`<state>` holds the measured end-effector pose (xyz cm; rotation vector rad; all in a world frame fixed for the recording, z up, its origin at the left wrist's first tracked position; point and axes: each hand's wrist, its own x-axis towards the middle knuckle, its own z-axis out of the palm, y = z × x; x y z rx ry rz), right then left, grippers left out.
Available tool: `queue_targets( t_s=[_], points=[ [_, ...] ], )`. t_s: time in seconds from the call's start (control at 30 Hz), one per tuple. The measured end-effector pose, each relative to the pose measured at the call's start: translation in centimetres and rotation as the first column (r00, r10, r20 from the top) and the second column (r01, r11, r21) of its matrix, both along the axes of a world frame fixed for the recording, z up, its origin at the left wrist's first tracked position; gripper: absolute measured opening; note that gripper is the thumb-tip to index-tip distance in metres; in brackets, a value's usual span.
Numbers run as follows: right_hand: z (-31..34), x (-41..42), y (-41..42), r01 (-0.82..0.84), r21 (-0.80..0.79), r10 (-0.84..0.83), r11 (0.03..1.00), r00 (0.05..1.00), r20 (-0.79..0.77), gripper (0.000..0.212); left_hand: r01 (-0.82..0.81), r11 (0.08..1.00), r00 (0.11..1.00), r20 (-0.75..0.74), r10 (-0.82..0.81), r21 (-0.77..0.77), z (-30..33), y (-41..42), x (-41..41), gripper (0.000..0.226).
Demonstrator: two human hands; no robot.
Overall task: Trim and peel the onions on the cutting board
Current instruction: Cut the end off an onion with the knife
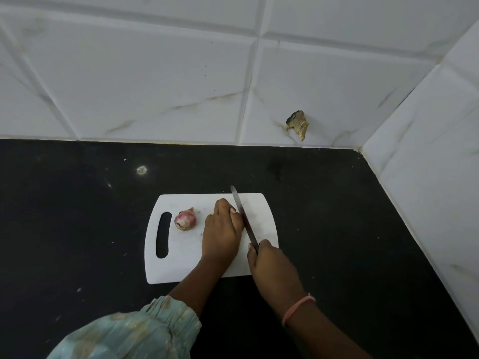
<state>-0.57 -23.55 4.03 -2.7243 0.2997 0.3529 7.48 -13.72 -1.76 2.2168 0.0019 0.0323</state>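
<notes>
The fingers of the left hand [222, 226] are curled downward over something on the cutting board [181, 263]; whatever sits beneath them is fully covered, so I cannot tell what it is or whether they truly grip it. The fingertips press right up against the flat of the knife [243, 218] blade. The right hand [269, 265] is wrapped round the knife's handle, thumb lying along its near end, and the blade runs away from it, up and to the left, just beside the left knuckles, with its tip reaching past the board's far edge.

One onion [185, 219], still in its reddish papery skin with a dry stem tuft at the top, lies on the board left of the left hand and apart from it, between that hand and the long handle slot [163, 235] near the board's left end.

The white board rests on a black counter [77, 216] flecked with small pale specks. A pink band [298, 308] circles the right wrist, and a pale green gathered sleeve [145, 330] covers the left arm above the forearm. Behind the counter rise white marble-look wall tiles [155, 73], one with a broken hole [297, 123] low down to the right.
</notes>
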Motion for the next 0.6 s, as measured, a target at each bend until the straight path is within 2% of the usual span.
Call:
queue_targets(
  t_s=[0.6],
  points=[
    [-0.9, 0.6, 0.2, 0.018, -0.021, -0.018, 1.000, 0.999, 0.041, 0.035, -0.002, 0.998, 0.998, 0.063, -0.002, 0.057, -0.4, -0.2, 0.1, 0.013]
  ],
)
